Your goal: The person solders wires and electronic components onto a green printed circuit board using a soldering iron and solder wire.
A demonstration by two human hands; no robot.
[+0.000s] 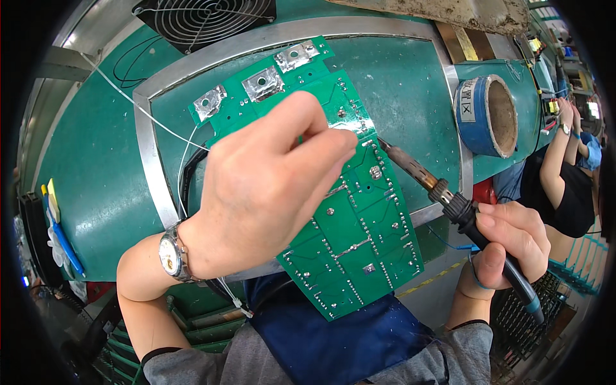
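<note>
The left hand [260,173] covers the middle of the circuit board [350,221]; its grip is pinched together, and whatever sits inside cannot be made out. The soldering iron [457,208] is clamped in the right hand's [521,237] grip, its tip hard to see by the board's edge. The board is green, dotted with shiny solder, three silvery patches at its far end; it reaches over the bench [96,199], near end overhanging. A blue tub [478,131] looks brown inside.

Left hand [263,173] arched, fingers [330,146] pinched; right hand [513,240] curled.
</note>
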